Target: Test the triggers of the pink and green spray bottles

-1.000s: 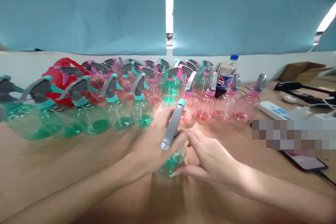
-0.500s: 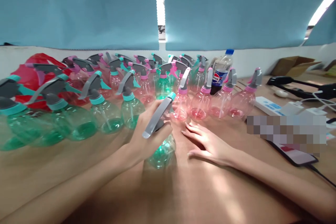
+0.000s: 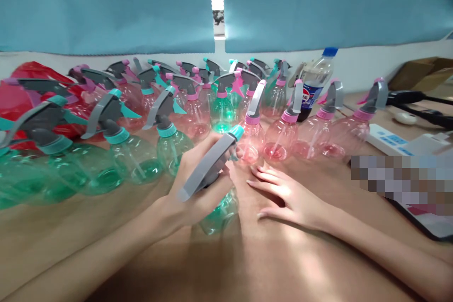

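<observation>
In the near middle of the table [image 3: 247, 264], a green spray bottle [image 3: 219, 212] is in the person's left hand [image 3: 189, 163]. The fingers are curled tight around its top part. Its long grey handle [image 3: 208, 167] sticks out over the hand, with a blue-green tip at the far end. You cannot tell if the bottom touches the table. The right hand [image 3: 290, 196] lies flat on the table, just to the right, with its fingers spread a little and nothing in it. On the left stand more green bottles [image 3: 136, 165]. Past the right hand, four pink bottles [image 3: 282, 139] stand in a row. A Pepsi bottle [image 3: 311, 94] with a blue cap is behind them. A red plastic bag [image 3: 35, 71] sits at the far left, and a cardboard box [image 3: 421, 73] at the far right.
</observation>
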Tool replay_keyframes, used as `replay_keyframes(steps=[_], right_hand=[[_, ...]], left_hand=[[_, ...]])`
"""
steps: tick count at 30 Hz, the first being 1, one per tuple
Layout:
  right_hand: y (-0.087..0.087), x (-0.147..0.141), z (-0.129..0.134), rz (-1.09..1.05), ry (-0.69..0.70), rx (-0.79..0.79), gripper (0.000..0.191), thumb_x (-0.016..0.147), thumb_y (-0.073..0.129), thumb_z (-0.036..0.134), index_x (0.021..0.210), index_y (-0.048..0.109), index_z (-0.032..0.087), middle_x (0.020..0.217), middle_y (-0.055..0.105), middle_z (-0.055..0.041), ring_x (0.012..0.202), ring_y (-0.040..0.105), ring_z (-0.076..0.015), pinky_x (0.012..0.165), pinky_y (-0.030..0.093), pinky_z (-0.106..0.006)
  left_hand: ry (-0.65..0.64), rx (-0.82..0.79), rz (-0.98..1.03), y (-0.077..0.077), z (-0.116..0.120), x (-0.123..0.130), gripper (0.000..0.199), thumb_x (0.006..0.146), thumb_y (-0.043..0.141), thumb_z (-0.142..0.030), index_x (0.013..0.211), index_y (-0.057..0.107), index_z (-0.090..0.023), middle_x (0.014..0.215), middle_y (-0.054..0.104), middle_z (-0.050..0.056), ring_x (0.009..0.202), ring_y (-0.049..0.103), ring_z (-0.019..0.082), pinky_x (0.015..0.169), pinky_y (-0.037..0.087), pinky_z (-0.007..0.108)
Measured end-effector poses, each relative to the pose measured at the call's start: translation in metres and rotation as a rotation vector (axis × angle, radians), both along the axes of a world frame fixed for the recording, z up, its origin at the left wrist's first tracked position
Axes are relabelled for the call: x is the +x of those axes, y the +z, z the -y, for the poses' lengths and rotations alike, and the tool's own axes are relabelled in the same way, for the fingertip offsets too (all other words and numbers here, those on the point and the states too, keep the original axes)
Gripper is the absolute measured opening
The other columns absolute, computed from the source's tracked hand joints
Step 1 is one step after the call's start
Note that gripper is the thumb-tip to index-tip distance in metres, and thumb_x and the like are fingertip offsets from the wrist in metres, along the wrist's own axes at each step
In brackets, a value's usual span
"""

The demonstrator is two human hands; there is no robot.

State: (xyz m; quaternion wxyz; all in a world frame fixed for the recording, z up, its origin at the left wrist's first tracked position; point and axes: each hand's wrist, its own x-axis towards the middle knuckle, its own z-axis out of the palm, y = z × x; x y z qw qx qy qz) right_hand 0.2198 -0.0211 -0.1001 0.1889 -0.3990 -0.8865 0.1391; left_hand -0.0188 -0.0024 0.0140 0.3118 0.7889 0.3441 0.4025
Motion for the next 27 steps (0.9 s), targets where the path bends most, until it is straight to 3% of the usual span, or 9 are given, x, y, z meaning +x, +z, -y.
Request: replay_keyframes(steps=[5,15,19,23,27], right_hand=[[-0.0001,0.0026,-0.0011,0.024,0.014,-0.005,0.066,0.086,0.058,0.059,0.138,0.052,0.019,0.148,0.042,-0.0153,0.140,0.033,-0.0354,0.112,0.030,-0.059],[0.0003,0.0065,-0.0023,0.024,0.037,-0.002,0.061,0.088,0.057,0.056,0.137,0.053,0.021,0.148,0.044,-0.0131,0.141,0.032,-0.0343,0.112,0.030,-0.058],[0.0012,0.0059,-0.0014,0.012,0.029,-0.008,0.060,0.088,0.058,0.056,0.137,0.053,0.022,0.148,0.044,-0.0121,0.141,0.032,-0.0340,0.113,0.029,-0.057],[0.0016,0.0052,0.0000,-0.016,0.024,-0.018,0.059,0.087,0.059,0.054,0.137,0.053,0.024,0.147,0.046,-0.0115,0.140,0.034,-0.0344,0.113,0.030,-0.057],[0.0019,0.0049,0.0012,-0.021,0.018,-0.019,0.057,0.088,0.058,0.054,0.137,0.054,0.023,0.147,0.047,-0.0123,0.139,0.035,-0.0348,0.112,0.030,-0.058]], left_hand=[[-0.011,0.070,-0.017,-0.0018,-0.0041,-0.0044,0.009,0.071,0.048,-0.018,0.076,0.044,-0.023,0.068,0.042,-0.004,0.061,0.050,0.015,0.054,0.036,0.030],[-0.031,0.071,-0.049,-0.0025,-0.0041,-0.0079,0.012,0.071,0.048,-0.015,0.079,0.049,-0.024,0.071,0.046,-0.004,0.059,0.044,0.013,0.055,0.037,0.029],[-0.016,0.034,-0.038,-0.0006,-0.0035,-0.0074,0.013,0.070,0.048,-0.015,0.077,0.046,-0.024,0.067,0.039,-0.004,0.059,0.040,0.014,0.058,0.041,0.030],[-0.044,-0.011,0.037,-0.0030,-0.0022,-0.0068,0.026,0.069,0.050,-0.013,0.092,0.051,-0.025,0.080,0.051,-0.001,0.072,0.053,0.017,0.071,0.049,0.032],[-0.029,-0.034,0.070,-0.0061,-0.0009,-0.0049,0.029,0.070,0.052,-0.013,0.096,0.050,-0.025,0.080,0.052,-0.002,0.067,0.052,0.015,0.068,0.051,0.030]])
